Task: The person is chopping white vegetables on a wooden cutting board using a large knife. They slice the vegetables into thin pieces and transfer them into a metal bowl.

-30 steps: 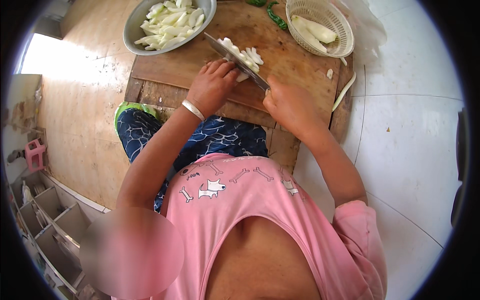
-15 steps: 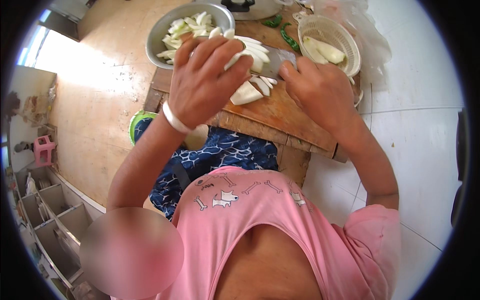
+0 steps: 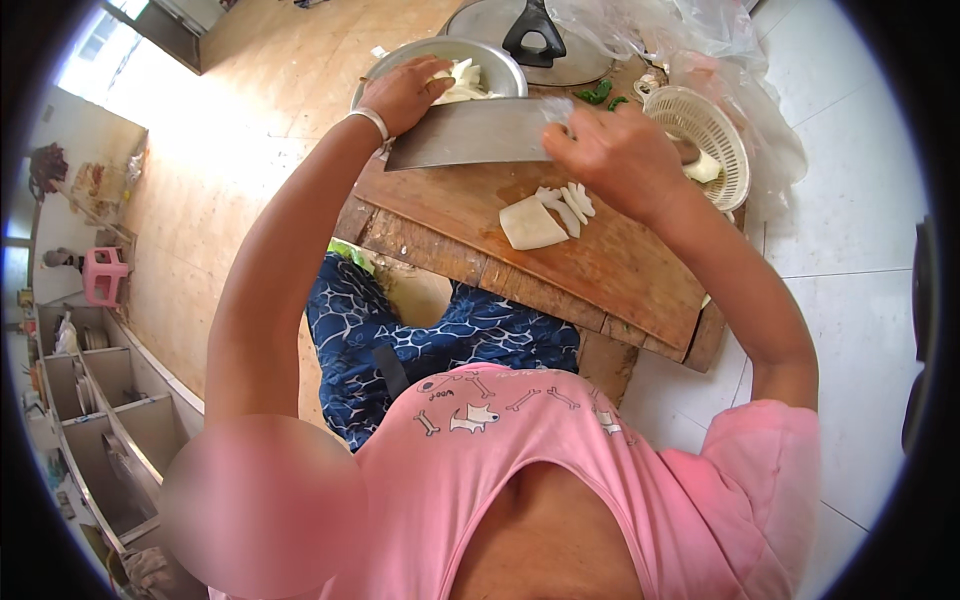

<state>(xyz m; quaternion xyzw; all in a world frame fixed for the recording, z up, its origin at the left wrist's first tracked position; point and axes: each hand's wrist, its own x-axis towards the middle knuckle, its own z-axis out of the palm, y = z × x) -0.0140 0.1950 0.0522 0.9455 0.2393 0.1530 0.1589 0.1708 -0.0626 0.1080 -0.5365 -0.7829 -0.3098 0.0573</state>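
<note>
My right hand (image 3: 625,160) is closed round the handle end of a broad metal cleaver (image 3: 470,135), whose blade stretches leftward over the wooden cutting board (image 3: 630,265). At the rim of the metal bowl (image 3: 505,65) is my left hand (image 3: 400,95), its fingers extended over the pale vegetable slices (image 3: 465,82) inside. A larger pale vegetable piece (image 3: 532,223) lies on the board below the blade, with several thin slices (image 3: 570,205) beside it. The cleaver hides part of the bowl's near side.
A cream plastic basket (image 3: 735,130) with pale vegetable pieces stands at the right. Green peppers (image 3: 597,93) lie near a pot lid (image 3: 480,20) with a black handle. Clear plastic bags (image 3: 690,50) bunch at the far right. A pink stool (image 3: 104,276) stands on the floor at left.
My left hand has moved from above the board to the bowl, and the slices that lay on the blade are off it. The cleaver now shows bare. The view has shifted.
</note>
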